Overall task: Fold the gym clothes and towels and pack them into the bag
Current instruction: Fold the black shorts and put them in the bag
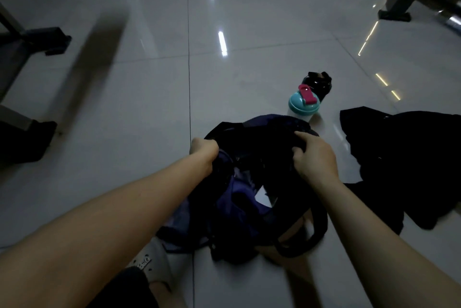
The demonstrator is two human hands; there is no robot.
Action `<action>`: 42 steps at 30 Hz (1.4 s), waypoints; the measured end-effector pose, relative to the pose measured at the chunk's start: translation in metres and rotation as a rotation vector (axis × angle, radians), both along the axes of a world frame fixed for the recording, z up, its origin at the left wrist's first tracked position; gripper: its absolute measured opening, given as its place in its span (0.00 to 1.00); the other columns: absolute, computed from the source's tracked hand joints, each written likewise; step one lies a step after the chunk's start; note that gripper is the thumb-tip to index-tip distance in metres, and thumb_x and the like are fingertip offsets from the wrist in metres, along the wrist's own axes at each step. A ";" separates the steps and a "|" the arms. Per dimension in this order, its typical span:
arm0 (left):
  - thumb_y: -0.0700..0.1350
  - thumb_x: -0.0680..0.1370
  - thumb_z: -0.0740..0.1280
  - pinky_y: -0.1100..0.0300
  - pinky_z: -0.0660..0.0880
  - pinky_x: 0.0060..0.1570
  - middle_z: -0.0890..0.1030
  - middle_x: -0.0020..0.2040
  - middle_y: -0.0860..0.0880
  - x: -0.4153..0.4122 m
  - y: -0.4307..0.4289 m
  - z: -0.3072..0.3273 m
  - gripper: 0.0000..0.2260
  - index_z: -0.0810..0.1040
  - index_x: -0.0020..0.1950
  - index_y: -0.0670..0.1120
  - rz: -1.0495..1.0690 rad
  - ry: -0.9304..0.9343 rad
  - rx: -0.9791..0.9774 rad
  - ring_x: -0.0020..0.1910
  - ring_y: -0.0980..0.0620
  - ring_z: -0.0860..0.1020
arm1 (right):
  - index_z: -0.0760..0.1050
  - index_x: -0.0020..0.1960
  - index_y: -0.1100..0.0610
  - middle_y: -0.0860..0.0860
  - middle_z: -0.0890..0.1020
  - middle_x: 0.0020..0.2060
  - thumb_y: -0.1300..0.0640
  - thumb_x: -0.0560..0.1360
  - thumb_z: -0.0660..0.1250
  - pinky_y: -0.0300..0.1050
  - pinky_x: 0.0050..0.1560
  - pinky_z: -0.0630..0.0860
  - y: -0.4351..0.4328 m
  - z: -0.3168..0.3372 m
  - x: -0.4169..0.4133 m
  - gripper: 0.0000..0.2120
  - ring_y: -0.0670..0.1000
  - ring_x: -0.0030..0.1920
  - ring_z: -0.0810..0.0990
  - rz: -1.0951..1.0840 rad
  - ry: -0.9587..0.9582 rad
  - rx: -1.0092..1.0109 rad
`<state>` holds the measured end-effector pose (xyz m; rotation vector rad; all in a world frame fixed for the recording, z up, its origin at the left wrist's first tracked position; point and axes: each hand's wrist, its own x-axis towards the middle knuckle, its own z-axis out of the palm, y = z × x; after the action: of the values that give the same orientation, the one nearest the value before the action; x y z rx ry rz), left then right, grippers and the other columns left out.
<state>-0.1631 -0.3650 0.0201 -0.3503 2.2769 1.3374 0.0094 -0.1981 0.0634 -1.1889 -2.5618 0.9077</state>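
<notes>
- I saw both hands clamped on the bag. The left hand was curled round its left rim and the right hand gripped dark fabric at its right rim. The hands were well apart, with the bag's mouth between them.
- The one bag lay on the floor tiles under the hands, its long axis running from my knees out past the fingers. One strap loop trailed back beneath the right wrist.
- Just beyond the right hand stood one bottle with a teal lid. Behind it sat one small black object I could not identify.
- To the right of the right hand, near but apart, one black garment lay spread unfolded.
- Bare tile lay open to the left of the left hand and ahead of both hands.
- Dark machine feet edged that room far out on either side.
- One white shoe sat under the left forearm.
</notes>
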 end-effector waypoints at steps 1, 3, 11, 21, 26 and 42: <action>0.38 0.79 0.60 0.55 0.76 0.47 0.79 0.54 0.39 -0.003 -0.009 -0.001 0.12 0.73 0.62 0.39 -0.172 0.063 -0.173 0.51 0.40 0.79 | 0.74 0.72 0.49 0.53 0.79 0.67 0.59 0.78 0.65 0.51 0.64 0.73 0.002 -0.003 0.002 0.23 0.58 0.66 0.77 0.005 -0.025 -0.029; 0.41 0.78 0.63 0.56 0.76 0.46 0.81 0.52 0.42 -0.014 -0.029 -0.003 0.08 0.76 0.56 0.44 -0.571 0.142 -0.474 0.48 0.42 0.80 | 0.74 0.72 0.49 0.53 0.79 0.67 0.59 0.78 0.65 0.50 0.64 0.73 0.003 -0.012 0.008 0.23 0.58 0.66 0.77 0.032 -0.075 -0.076; 0.64 0.79 0.65 0.57 0.69 0.41 0.83 0.47 0.47 -0.029 -0.029 -0.009 0.24 0.85 0.49 0.44 -0.796 -0.163 -0.177 0.39 0.52 0.75 | 0.73 0.72 0.49 0.51 0.80 0.66 0.58 0.80 0.66 0.44 0.60 0.72 -0.005 -0.038 0.012 0.21 0.55 0.65 0.78 0.035 -0.087 -0.257; 0.69 0.61 0.79 0.42 0.69 0.68 0.69 0.70 0.44 0.020 -0.026 -0.070 0.40 0.76 0.65 0.48 -1.056 0.072 -0.889 0.69 0.41 0.69 | 0.73 0.72 0.48 0.49 0.80 0.65 0.58 0.80 0.66 0.47 0.66 0.72 -0.010 -0.047 0.017 0.21 0.54 0.65 0.78 0.074 -0.137 -0.214; 0.55 0.68 0.80 0.57 0.76 0.43 0.82 0.43 0.48 -0.003 -0.040 -0.066 0.13 0.81 0.41 0.49 -0.847 0.140 -0.495 0.47 0.44 0.81 | 0.73 0.73 0.49 0.50 0.80 0.65 0.57 0.80 0.66 0.49 0.66 0.74 -0.011 -0.048 0.019 0.21 0.54 0.65 0.78 0.079 -0.144 -0.196; 0.39 0.81 0.58 0.46 0.76 0.41 0.81 0.54 0.39 -0.031 -0.059 -0.038 0.24 0.66 0.77 0.51 -0.790 0.861 -0.598 0.44 0.35 0.79 | 0.74 0.71 0.45 0.46 0.80 0.63 0.57 0.80 0.66 0.52 0.62 0.77 -0.037 -0.017 0.002 0.21 0.51 0.59 0.81 0.168 -0.052 -0.208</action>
<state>-0.1939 -0.4242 -0.0177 1.0479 2.9404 0.3766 0.0116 -0.2347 0.0466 -1.0718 -2.6951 1.2212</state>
